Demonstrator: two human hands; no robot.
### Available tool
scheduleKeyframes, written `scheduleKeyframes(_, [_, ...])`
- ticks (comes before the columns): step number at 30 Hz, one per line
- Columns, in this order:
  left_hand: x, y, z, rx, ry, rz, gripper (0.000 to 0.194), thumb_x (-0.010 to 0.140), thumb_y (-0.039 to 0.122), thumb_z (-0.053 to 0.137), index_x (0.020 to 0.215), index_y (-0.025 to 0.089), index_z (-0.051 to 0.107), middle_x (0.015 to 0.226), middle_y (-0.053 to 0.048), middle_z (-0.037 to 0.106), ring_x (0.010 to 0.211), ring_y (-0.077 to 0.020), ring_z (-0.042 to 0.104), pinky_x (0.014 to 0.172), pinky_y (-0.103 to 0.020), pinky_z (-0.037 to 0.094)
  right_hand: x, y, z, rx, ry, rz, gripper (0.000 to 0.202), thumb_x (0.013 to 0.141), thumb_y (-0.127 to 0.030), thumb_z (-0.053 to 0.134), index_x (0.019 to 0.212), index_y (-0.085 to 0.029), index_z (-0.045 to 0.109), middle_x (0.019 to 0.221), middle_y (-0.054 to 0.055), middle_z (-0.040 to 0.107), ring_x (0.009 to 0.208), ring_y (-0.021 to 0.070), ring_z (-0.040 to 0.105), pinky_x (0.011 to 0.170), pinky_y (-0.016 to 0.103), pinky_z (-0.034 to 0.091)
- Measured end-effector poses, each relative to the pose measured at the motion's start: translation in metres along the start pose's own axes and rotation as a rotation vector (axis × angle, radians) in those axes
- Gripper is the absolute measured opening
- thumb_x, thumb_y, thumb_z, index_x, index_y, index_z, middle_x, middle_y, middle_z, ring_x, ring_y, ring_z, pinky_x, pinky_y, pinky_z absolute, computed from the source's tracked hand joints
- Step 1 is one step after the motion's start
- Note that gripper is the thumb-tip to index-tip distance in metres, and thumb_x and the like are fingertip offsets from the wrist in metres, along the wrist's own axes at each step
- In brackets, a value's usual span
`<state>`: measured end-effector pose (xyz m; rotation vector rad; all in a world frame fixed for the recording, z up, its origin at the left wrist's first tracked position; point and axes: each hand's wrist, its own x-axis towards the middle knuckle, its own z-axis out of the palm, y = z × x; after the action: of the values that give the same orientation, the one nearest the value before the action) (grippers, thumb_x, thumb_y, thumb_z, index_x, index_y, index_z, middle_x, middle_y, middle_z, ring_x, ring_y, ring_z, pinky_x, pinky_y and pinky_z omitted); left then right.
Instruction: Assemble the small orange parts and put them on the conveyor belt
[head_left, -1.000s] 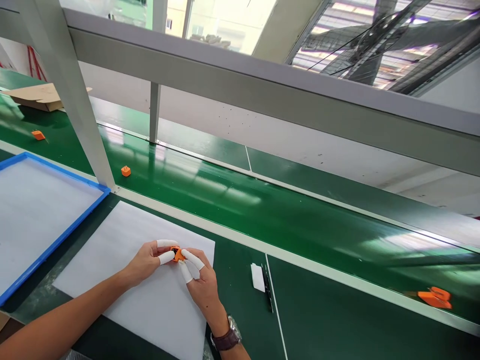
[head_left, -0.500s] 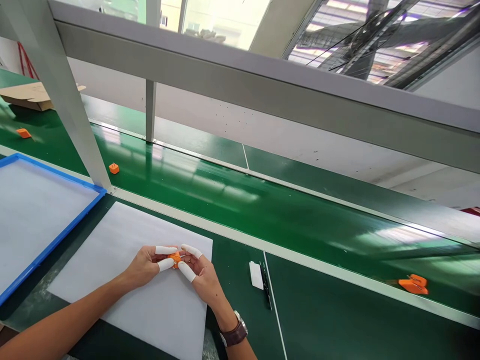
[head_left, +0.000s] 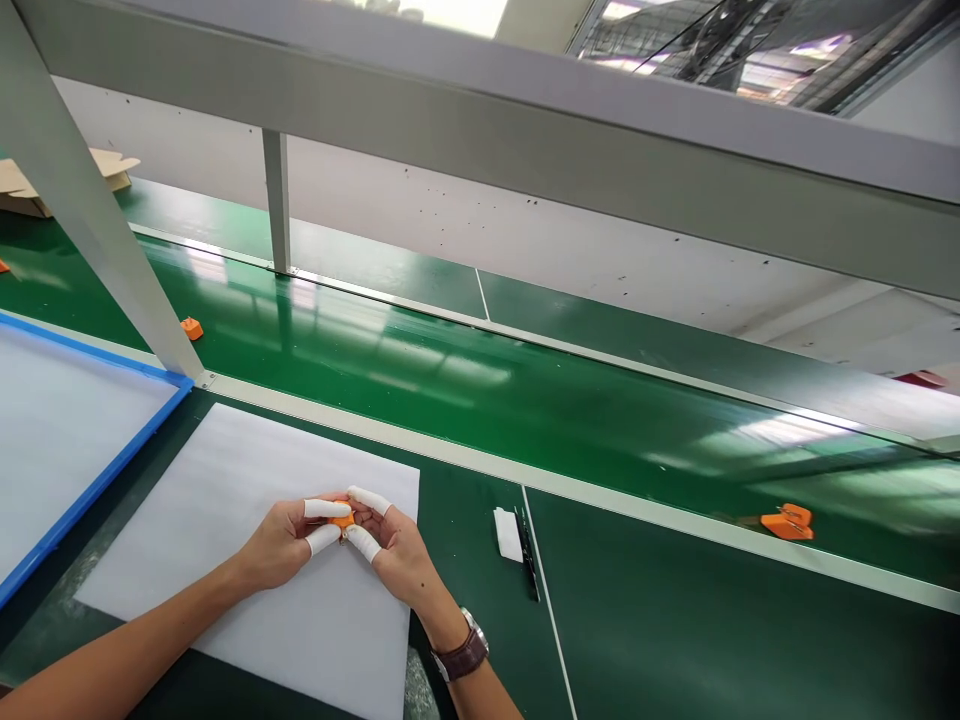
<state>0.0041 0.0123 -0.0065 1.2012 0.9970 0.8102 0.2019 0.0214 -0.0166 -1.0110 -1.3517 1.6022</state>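
Both hands meet over a white sheet (head_left: 300, 620) on the green bench. Between the fingertips sits a small orange plastic part (head_left: 343, 520), with a bit of metal showing at its lower edge. My left hand (head_left: 281, 540) pinches it from the left, thumb and index finger in white finger cots. From the right, my right hand (head_left: 397, 550) grips the same part, also with white cots on its thumb and index finger. The fingers cover much of the part. A brown-strapped watch is on my right wrist.
A blue-edged tray (head_left: 112, 510) lies left. Beyond the bench runs a green belt (head_left: 420, 390) carrying orange parts, one near the post (head_left: 192, 328) and an orange piece (head_left: 787, 522) at right. A white block (head_left: 508, 535) and a black pen-like item (head_left: 528, 560) lie right of the sheet.
The camera view has tipped down slightly. Orange parts on the belt have moved left relative to the post and bench. Both hands still hold the orange part, their fingers slightly shifted around it.
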Motion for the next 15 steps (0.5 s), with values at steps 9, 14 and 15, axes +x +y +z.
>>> scheduleKeyframes(9, [0.0051,0.0017,0.0037,0.020,0.069,0.011,0.029,0.088,0.034,0.065,0.114,0.026,0.075,0.129,-0.003,0.070,0.113,-0.0278,0.068,0.103,-0.044,0.055,0.0013,-0.0028,-0.0086,0.055,-0.099,-0.030,0.059,0.087,-0.043,0.072,0.140,-0.025,0.053,0.126,0.009,0.069,0.111,0.0254,0.069,0.102,0.053,0.054])
scheduleKeyframes(14, [0.0093,-0.0018,-0.0030,-0.051,0.094,-0.048,0.034,0.088,0.037,0.068,0.119,0.024,0.073,0.119,-0.005,0.075,0.110,-0.0280,0.070,0.102,-0.044,0.055,0.0006,0.0042,-0.0074,-0.026,-0.076,-0.071,0.050,0.094,-0.039,0.062,0.142,-0.029,0.051,0.128,0.007,0.067,0.112,0.0231,0.067,0.101,0.048,0.055])
scheduleKeyframes(15, [0.0096,-0.0015,-0.0040,-0.068,0.101,-0.051,0.035,0.088,0.038,0.068,0.119,0.023,0.073,0.118,-0.005,0.075,0.109,-0.0280,0.070,0.102,-0.044,0.056,0.0006,0.0060,-0.0070,-0.083,-0.043,-0.101,0.044,0.096,-0.035,0.057,0.140,-0.030,0.053,0.129,0.007,0.066,0.111,0.0222,0.067,0.100,0.046,0.056])
